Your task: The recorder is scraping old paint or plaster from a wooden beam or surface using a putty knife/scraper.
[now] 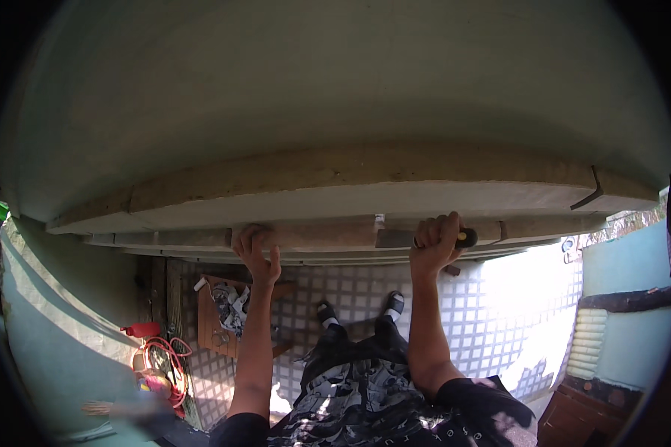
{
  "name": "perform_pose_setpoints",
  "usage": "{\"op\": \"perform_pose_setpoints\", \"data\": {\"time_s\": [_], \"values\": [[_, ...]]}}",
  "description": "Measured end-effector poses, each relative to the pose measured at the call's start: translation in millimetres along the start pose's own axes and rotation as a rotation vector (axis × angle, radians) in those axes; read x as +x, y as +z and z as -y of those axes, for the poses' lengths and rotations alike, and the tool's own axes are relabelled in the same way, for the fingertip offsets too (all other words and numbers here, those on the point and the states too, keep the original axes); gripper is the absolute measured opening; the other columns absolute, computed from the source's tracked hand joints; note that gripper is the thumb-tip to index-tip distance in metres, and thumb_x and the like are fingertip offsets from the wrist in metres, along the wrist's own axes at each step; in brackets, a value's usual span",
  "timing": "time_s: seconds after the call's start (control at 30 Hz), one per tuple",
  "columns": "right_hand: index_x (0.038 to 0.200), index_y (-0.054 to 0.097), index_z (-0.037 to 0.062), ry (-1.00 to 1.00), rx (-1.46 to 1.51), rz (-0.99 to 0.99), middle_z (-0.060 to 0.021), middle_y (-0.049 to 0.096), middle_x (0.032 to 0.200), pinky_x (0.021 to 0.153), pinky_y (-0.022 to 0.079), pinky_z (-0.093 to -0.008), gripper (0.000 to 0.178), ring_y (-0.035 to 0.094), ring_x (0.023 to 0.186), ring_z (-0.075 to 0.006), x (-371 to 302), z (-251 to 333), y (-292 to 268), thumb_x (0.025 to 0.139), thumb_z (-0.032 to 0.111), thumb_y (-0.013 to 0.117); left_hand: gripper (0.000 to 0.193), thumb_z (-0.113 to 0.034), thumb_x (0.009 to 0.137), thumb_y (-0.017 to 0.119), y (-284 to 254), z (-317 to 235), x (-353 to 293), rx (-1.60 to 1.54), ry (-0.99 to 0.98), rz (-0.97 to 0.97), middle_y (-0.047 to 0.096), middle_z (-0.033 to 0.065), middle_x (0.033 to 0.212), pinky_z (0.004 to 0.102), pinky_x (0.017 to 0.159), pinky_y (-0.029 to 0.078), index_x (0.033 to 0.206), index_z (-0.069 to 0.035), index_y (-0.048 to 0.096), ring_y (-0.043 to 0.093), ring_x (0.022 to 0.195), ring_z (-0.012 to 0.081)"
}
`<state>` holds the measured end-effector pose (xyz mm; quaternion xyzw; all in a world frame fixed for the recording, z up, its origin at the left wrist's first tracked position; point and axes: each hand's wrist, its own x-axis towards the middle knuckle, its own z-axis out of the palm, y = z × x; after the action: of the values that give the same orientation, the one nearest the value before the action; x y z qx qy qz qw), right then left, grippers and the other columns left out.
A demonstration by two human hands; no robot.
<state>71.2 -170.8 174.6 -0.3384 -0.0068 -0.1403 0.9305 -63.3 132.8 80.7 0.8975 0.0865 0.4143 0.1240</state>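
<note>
My right hand [435, 237] is closed round the dark handle of a putty knife [397, 238]. Its flat grey blade points left and lies against a lower horizontal board [324, 234] of the pale wall in front of me. A small white patch [379, 219] shows just above the blade. To the left, my left hand [256, 249] rests on the same board with its fingers apart and nothing in them. Above both hands runs a wider, protruding board edge [365, 167], with a dark gap near its right end.
Below stands a small wooden table [220, 328] with a crumpled patterned cloth [232, 305]. A red hose or cord [175, 361] lies coiled at lower left beside a red object [142, 329]. Checkered tiles [492, 320] cover the floor, with bright sunlight at right.
</note>
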Motion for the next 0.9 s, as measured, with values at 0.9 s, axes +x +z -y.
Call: {"op": "perform_pose_setpoints", "data": {"time_s": [0.9], "values": [[0.074, 0.037, 0.0145, -0.11, -0.059, 0.132, 0.0019, 0.032, 0.062, 0.046, 0.026, -0.0252, 0.033, 0.031, 0.051, -0.008, -38.7, 40.5, 49.5, 0.102, 0.02, 0.051, 0.037, -0.048, 0.094, 0.05, -2.2, -2.2, -0.7, -0.065, -0.028, 0.013, 0.057, 0.0071, 0.115, 0.0431, 0.09, 0.033, 0.106, -0.016, 0.064, 0.05, 0.107, 0.0306]]}}
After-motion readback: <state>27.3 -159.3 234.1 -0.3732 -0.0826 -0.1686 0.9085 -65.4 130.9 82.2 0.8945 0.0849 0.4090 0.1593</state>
